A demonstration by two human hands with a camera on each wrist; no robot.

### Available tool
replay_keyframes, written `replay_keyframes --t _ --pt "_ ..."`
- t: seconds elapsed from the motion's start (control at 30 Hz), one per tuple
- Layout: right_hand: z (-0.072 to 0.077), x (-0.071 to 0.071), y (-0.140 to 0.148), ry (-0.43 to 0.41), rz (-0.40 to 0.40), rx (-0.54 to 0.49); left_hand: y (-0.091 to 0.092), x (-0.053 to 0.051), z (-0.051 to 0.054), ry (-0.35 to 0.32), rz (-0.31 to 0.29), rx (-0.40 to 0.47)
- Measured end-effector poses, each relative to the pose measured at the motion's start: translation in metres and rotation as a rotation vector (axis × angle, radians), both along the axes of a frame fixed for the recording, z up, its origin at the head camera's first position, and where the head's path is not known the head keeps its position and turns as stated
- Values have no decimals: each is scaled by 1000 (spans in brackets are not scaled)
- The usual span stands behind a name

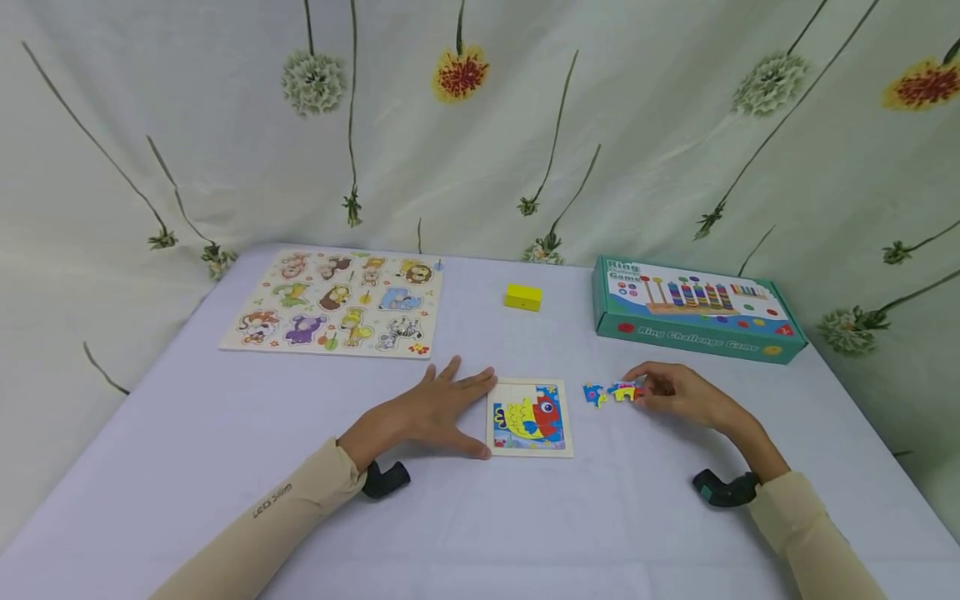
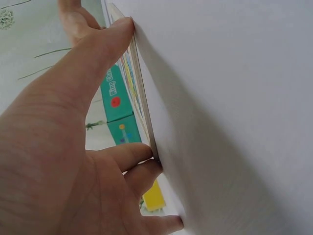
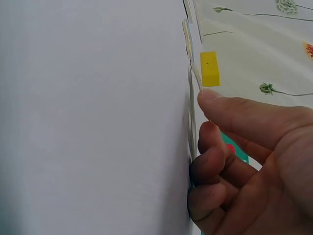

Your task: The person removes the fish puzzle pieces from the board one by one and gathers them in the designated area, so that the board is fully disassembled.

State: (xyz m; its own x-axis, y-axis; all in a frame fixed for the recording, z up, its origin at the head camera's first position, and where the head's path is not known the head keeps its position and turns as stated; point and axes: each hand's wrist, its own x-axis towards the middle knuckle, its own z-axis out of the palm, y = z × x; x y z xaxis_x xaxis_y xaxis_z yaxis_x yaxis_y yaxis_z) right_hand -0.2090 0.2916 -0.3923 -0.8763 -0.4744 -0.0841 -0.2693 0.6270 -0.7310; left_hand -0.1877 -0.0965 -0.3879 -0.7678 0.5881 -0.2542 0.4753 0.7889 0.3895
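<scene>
A square wooden jigsaw board [image 1: 529, 418] with a colourful fish picture lies mid-table, bare wood showing along its top left. My left hand [image 1: 442, 408] is spread at its left side; thumb and fingers touch the board's edge [image 2: 139, 93] in the left wrist view. To the right of the board, my right hand [image 1: 678, 395] pinches a red, yellow and blue puzzle piece [image 1: 624, 391], seen edge-on as a thin puzzle piece [image 3: 195, 73] in the right wrist view. Just left of it, a blue puzzle piece [image 1: 595, 394] lies on the cloth.
Behind the board stands a yellow block [image 1: 523, 297]. An animal puzzle board [image 1: 337, 304] lies at the back left, and a green Ring Challenge Game box [image 1: 697, 310] at the back right. A flowered curtain [image 1: 480, 150] hangs behind the table.
</scene>
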Motion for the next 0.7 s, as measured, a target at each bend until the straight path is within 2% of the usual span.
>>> replay_keyframes --t 0.3,0.5,0.7 --pt "-1 -1 0 2 -30 20 0 0 0 0 4 -3" --pt "-3 -2 1 30 -18 23 0 -1 0 1 1 -7" --pt "-3 -2 0 8 -25 41 -1 -1 -2 -2 -1 -6"
